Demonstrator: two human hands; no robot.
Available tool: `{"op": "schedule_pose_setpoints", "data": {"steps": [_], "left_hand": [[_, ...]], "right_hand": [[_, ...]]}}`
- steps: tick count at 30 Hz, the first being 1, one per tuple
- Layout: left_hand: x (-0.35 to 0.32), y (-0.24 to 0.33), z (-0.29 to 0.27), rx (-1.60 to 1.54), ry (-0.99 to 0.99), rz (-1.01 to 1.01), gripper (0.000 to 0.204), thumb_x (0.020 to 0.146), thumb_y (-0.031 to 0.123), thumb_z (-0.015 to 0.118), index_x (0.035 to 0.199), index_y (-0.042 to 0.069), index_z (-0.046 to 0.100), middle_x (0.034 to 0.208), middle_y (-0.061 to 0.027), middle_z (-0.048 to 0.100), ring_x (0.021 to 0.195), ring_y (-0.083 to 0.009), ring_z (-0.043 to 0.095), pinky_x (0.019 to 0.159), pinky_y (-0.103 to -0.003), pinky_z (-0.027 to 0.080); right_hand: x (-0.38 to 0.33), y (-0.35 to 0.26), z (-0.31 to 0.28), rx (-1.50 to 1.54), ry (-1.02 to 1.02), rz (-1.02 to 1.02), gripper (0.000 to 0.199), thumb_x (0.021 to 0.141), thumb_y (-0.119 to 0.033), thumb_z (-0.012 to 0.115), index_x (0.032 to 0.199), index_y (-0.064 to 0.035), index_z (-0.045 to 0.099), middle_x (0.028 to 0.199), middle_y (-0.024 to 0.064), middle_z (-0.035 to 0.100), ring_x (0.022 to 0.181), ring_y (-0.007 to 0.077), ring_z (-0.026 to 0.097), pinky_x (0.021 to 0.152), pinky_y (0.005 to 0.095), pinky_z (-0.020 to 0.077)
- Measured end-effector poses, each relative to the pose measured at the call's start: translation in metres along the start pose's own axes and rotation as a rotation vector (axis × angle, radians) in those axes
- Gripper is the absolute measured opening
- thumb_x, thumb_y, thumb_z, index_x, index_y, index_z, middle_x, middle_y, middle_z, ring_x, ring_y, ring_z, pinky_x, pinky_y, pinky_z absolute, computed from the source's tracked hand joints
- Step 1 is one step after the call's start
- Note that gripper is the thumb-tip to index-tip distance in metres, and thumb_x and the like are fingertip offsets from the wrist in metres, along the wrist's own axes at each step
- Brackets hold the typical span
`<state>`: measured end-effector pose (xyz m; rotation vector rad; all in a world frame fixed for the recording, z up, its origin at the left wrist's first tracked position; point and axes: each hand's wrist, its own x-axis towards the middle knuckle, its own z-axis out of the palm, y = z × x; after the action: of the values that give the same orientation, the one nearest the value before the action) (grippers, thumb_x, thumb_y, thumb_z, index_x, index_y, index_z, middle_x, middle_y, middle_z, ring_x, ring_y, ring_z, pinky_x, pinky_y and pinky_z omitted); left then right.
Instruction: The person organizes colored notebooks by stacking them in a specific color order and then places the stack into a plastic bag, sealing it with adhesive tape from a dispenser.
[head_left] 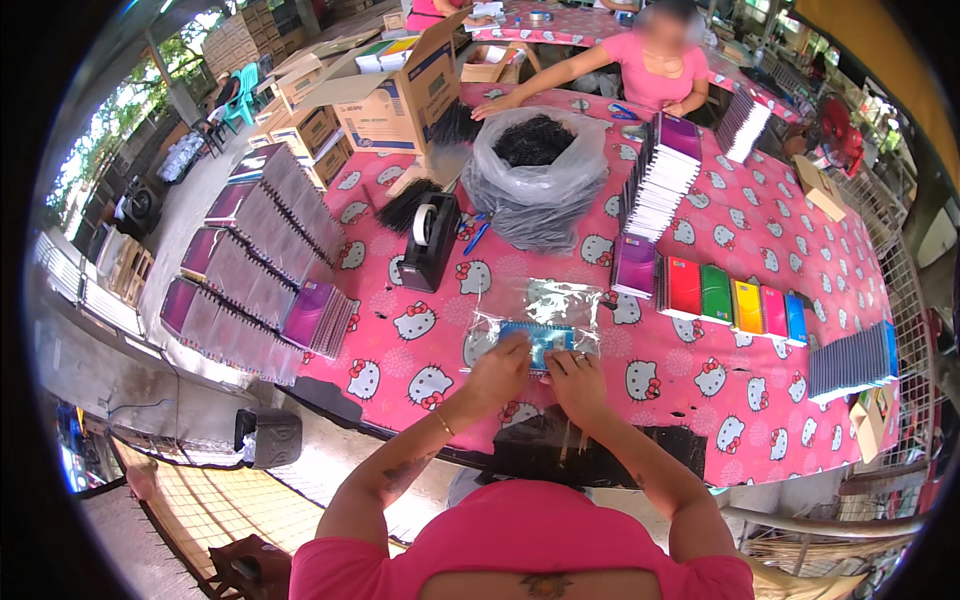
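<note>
A small blue spiral notebook [540,338] lies inside a clear plastic sleeve [540,305] near the front of the pink patterned tablecloth [430,340]. My left hand [497,370] presses on its left end. My right hand [574,378] grips its right end. Both hands close on the wrapped notebook from the near side.
A black tape dispenser [430,240] stands to the left. Behind it is a clear bag of black coils [536,170]. Coloured notebooks [730,300] line the right; wrapped stacks [260,260] fill the left. Cardboard boxes [400,90] stand beyond. A person in pink [655,65] works opposite.
</note>
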<state>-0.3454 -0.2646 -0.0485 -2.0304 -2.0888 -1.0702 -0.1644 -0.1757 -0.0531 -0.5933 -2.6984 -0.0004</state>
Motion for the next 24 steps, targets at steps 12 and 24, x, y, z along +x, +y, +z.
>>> {"op": "schedule_pose_setpoints", "data": {"steps": [12,24], "left_hand": [[0.055,-0.231,-0.125,-0.706,0.126,-1.063,0.019,0.085,0.022,0.074,0.092,0.006,0.069,0.081,-0.005,0.063,0.074,-0.0184,0.062,0.07,-0.041,0.054],[0.052,-0.212,-0.119,-0.608,0.163,-0.911,0.026,0.088,0.031,0.073,0.1,0.007,0.071,0.079,0.0013,0.064,0.068,-0.0103,0.054,0.063,-0.027,0.042]], "right_hand": [[0.005,-0.01,-0.001,0.015,0.034,-0.014,0.044,0.08,-0.033,0.071,0.118,-0.0115,0.064,0.11,0.001,0.062,0.1,0.0206,0.061,0.091,0.0409,0.0425],[0.005,-0.006,-0.003,0.035,0.037,-0.006,0.043,0.079,-0.031,0.073,0.116,-0.0116,0.065,0.109,0.0009,0.062,0.099,0.0206,0.061,0.089,0.0403,0.0429]]}}
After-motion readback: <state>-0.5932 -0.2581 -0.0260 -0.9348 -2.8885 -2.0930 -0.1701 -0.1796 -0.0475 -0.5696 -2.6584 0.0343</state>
